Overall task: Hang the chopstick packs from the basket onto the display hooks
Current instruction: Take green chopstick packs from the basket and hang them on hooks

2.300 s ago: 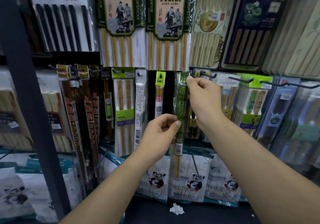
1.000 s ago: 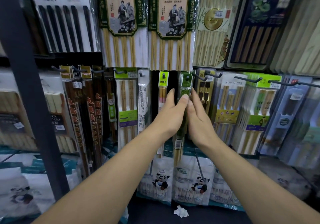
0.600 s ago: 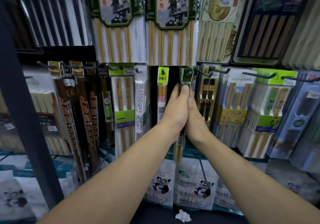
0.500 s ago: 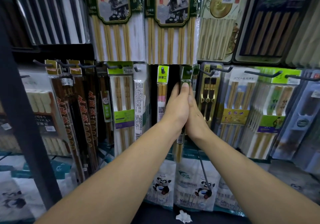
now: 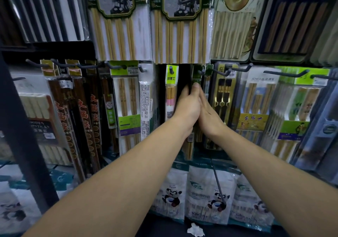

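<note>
two bare hands are in view, both raised to the middle row of the display. one narrow green-sleeved pack of bamboo chopsticks (image 5: 196, 76) hangs upright between them, its dark green header at a dark metal display hook (image 5: 202, 72) whose tip shows in front of the card; whether the hole is fully threaded cannot be told. the pack's pale lower end shows below the wrists.

the left hand (image 5: 186, 106) lies flat against the pack's left side, fingers straight and close together, thumb tip resting on the pack's front. the right hand (image 5: 208, 116) lies flat against the right side, fingers straight and together. the two palms press toward each other with the pack sandwiched between; neither hand curls round it.

just left hangs one slim pack with a lime-green header and pink band (image 5: 171, 90); just right, one black-and-gold pack (image 5: 222, 97). above, two large white-backed packs of bamboo chopsticks with green picture labels (image 5: 181, 35) hang side by side. below, three white bags printed with pandas (image 5: 206, 191) are counted between the forearms. one crumpled white scrap of paper (image 5: 195, 230) lies on the dark floor.
</note>
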Demonstrator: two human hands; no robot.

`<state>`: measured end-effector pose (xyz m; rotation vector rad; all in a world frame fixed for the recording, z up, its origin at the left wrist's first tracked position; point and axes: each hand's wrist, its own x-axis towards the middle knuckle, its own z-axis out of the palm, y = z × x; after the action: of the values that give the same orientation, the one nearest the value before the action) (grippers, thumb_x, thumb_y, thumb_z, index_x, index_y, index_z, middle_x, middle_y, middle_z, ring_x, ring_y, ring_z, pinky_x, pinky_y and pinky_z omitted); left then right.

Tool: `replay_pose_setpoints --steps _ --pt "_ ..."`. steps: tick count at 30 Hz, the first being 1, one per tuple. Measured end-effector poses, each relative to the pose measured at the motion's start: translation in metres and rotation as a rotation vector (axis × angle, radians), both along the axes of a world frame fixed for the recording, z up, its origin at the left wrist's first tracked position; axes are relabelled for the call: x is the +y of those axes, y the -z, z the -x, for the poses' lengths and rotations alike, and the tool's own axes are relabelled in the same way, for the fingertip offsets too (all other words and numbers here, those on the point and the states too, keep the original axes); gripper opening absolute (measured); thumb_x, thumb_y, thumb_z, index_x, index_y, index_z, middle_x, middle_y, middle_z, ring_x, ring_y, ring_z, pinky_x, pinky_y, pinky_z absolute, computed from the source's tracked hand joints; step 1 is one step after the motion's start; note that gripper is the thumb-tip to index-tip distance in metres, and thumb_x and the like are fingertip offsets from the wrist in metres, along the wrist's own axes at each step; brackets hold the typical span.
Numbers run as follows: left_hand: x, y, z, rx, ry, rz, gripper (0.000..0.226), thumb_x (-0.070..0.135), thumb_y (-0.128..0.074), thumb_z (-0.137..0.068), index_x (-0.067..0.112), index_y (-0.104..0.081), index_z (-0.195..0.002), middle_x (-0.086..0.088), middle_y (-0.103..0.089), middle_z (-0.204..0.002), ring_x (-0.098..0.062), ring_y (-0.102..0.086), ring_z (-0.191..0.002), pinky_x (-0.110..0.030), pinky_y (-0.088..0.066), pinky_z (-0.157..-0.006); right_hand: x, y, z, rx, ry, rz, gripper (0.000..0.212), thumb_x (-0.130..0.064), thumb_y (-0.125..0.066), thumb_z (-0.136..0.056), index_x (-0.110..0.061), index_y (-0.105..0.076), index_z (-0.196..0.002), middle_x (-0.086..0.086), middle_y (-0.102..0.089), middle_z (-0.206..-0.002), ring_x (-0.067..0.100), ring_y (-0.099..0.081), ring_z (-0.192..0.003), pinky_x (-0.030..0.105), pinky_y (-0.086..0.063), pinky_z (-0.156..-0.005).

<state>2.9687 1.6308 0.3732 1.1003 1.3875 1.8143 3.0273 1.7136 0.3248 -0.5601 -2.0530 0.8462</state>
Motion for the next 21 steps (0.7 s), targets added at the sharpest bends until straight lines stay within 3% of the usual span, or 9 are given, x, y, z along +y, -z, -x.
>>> replay_pose_setpoints --steps 4,7,10,13,15,18,21 --pt "-0.008 0.009 0.004 0.012 0.031 0.021 0.057 0.041 -0.039 -0.11 0.027 -0.024 -0.163 0.001 -0.036 -0.164 -0.019 -0.032 -0.151 -0.032 -0.028 -0.117 -0.019 0.004 -0.014 0.032 0.023 0.054 0.07 -0.065 -0.025 -0.1 -0.035 -0.01 -0.162 -0.024 -0.018 -0.16 -0.018 -0.017 -0.139 0.011 -0.017 -0.113" --pt "-0.031 0.017 0.001 0.056 0.045 0.037 0.062 0.036 -0.042 -0.11 0.031 -0.013 -0.165 0.004 -0.027 -0.168 -0.016 -0.026 -0.153 -0.026 -0.025 -0.108 -0.039 0.018 -0.033 0.052 0.078 0.111 0.06 -0.051 -0.034 -0.106 -0.031 -0.022 -0.161 -0.012 -0.029 -0.164 0.001 -0.028 -0.147 0.031 -0.027 -0.121" --pt "-0.07 0.037 -0.008 0.1 0.082 0.08 0.066 0.037 -0.047 -0.109 0.037 -0.009 -0.163 0.01 -0.02 -0.169 -0.01 -0.02 -0.153 -0.025 -0.022 -0.107 -0.07 0.039 -0.057 0.064 0.141 0.161 0.048 -0.044 -0.039 -0.107 -0.028 -0.04 -0.152 -0.01 -0.049 -0.151 0.009 -0.047 -0.137 0.044 -0.042 -0.114" --pt "-0.12 0.079 -0.012 0.151 0.16 0.089 0.064 0.039 -0.053 -0.106 0.042 -0.02 -0.161 0.025 -0.029 -0.16 0.01 -0.026 -0.144 -0.009 -0.027 -0.105 -0.105 0.071 -0.077 0.054 0.188 0.183 0.027 -0.039 -0.046 -0.105 -0.034 -0.058 -0.128 -0.018 -0.065 -0.121 0.004 -0.063 -0.114 0.044 -0.054 -0.099" --pt "-0.151 0.115 -0.009 0.17 0.182 0.13 0.045 0.04 -0.056 -0.104 0.046 -0.044 -0.148 0.033 -0.048 -0.145 0.02 -0.044 -0.129 0.002 -0.04 -0.091 -0.127 0.101 -0.087 -0.002 0.174 0.234 0.016 -0.036 -0.05 -0.104 -0.042 -0.064 -0.11 -0.017 -0.07 -0.104 0.006 -0.068 -0.098 0.045 -0.058 -0.088" --pt "-0.183 0.174 0.009 0.147 0.055 0.301 0.014 0.034 -0.056 -0.104 0.041 -0.068 -0.109 0.024 -0.074 -0.105 0.003 -0.068 -0.103 -0.017 -0.053 -0.084 -0.156 0.153 -0.093 -0.173 0.119 0.325 0.018 -0.038 -0.052 -0.104 -0.047 -0.065 -0.095 -0.011 -0.069 -0.091 0.011 -0.068 -0.084 0.041 -0.059 -0.078" --pt "-0.208 0.243 0.038 0.196 -0.113 0.54 0.013 0.024 -0.055 -0.106 0.029 -0.066 -0.103 0.008 -0.073 -0.098 -0.009 -0.069 -0.094 -0.025 -0.053 -0.082 -0.181 0.215 -0.091 -0.378 0.057 0.408 0.018 -0.033 -0.057 -0.102 -0.04 -0.065 -0.088 -0.011 -0.068 -0.083 0.007 -0.064 -0.076 0.028 -0.051 -0.068"
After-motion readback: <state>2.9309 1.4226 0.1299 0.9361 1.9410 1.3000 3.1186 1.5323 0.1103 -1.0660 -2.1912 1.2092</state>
